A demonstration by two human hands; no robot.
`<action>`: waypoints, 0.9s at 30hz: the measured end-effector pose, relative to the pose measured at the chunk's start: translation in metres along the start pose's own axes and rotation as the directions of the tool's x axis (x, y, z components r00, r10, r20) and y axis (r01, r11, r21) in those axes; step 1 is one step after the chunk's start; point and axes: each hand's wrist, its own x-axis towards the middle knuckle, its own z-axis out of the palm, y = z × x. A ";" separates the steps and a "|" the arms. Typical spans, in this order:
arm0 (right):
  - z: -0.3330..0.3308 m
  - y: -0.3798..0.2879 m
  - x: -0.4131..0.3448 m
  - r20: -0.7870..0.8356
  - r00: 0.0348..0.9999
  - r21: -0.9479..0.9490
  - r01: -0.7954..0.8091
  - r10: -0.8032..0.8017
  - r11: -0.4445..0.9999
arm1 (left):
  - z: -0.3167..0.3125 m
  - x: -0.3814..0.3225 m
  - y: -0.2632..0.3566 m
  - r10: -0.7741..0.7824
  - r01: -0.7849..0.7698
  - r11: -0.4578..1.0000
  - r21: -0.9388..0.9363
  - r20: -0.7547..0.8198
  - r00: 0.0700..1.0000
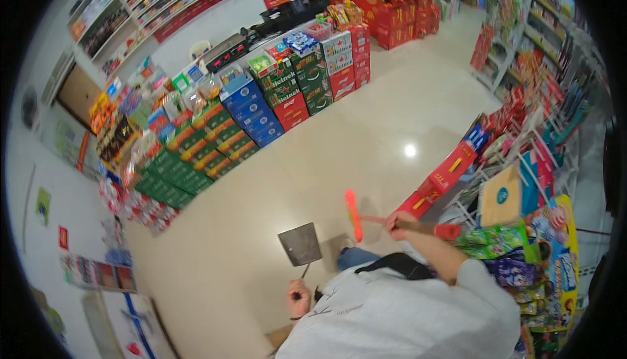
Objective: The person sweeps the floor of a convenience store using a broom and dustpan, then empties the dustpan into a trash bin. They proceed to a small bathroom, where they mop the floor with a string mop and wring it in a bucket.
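My left hand (pixel 299 298) is closed around the dark handle of a dustpan at the lower middle. The flat grey dustpan pan (pixel 300 245) extends ahead of that hand, over the tiled floor. My right hand (pixel 401 225) grips the reddish shaft of a broom to the right. Its orange-red broom head (pixel 353 216) lies to the left of the hand, and a red end (pixel 447 231) of the handle shows beyond my forearm. The dustpan and the broom head are apart. Whether either touches the floor I cannot tell.
Stacked drink cartons (pixel 254 114) line a counter at the upper left. Low red boxes (pixel 434 184) stand along the right, beside a rack with hanging bagged snacks (pixel 494 241). Shelves (pixel 543 11) rise at the upper right. A white box with blue ribbon (pixel 122 327) is at the lower left.
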 end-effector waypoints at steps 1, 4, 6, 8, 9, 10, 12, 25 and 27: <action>0.025 -0.014 0.008 0.015 1.000 -0.008 0.000 0.000 1.000 | 0.019 0.018 -0.008 0.038 -0.037 0.999 0.032 -0.031 0.999; 0.078 -0.053 0.040 -0.157 0.959 -0.004 0.239 -0.236 0.971 | 0.064 0.089 -0.034 -0.067 0.067 0.998 0.005 -0.020 0.998; 0.111 -0.076 0.054 -0.253 0.941 -0.053 0.220 -0.227 0.974 | 0.087 0.132 -0.042 -0.050 0.050 0.999 0.007 -0.037 0.998; 0.122 -0.102 0.064 -0.254 0.948 -0.108 0.169 -0.192 0.980 | 0.110 0.178 -0.048 -0.036 0.037 0.999 0.021 -0.077 0.996; 0.118 -0.121 0.078 -0.229 0.950 -0.133 0.187 -0.214 0.973 | 0.122 0.204 -0.055 -0.021 0.024 0.999 0.028 -0.107 0.994; 0.118 -0.144 0.089 -0.199 0.951 -0.170 0.206 -0.238 0.964 | 0.132 0.233 -0.062 -0.014 0.018 0.999 0.032 -0.126 0.992; 0.110 -0.193 0.097 -0.084 0.972 -0.051 0.214 -0.218 0.976 | 0.154 0.292 -0.073 -0.056 0.064 0.997 0.036 -0.203 0.978; 0.196 -0.426 0.056 -0.257 0.873 0.230 0.472 -0.414 0.851 | 0.204 0.673 -0.200 -0.055 0.231 0.948 0.219 -0.602 0.797; 0.206 -0.457 0.050 -0.273 0.858 0.244 0.499 -0.434 0.832 | 0.200 0.722 -0.234 -0.083 0.286 0.935 0.208 -0.656 0.750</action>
